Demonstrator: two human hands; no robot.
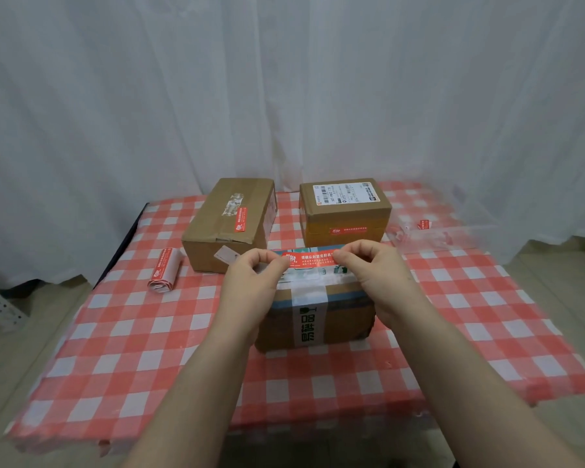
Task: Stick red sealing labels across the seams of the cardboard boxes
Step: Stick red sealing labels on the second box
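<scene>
A red sealing label (311, 260) is stretched flat above the top of the nearest cardboard box (345, 319). My left hand (254, 282) pinches its left end and my right hand (375, 275) pinches its right end. This box carries a strip of white printed tape down its front. Behind it stand two more boxes: the left box (227, 224) has a red label on its top, and the right box (345, 211) has a red label across its front.
A roll of red labels (165, 271) lies on the checked tablecloth (149, 349) at the left. Peeled backing scraps and a small red piece (423, 225) lie at the back right. A white curtain hangs behind the table.
</scene>
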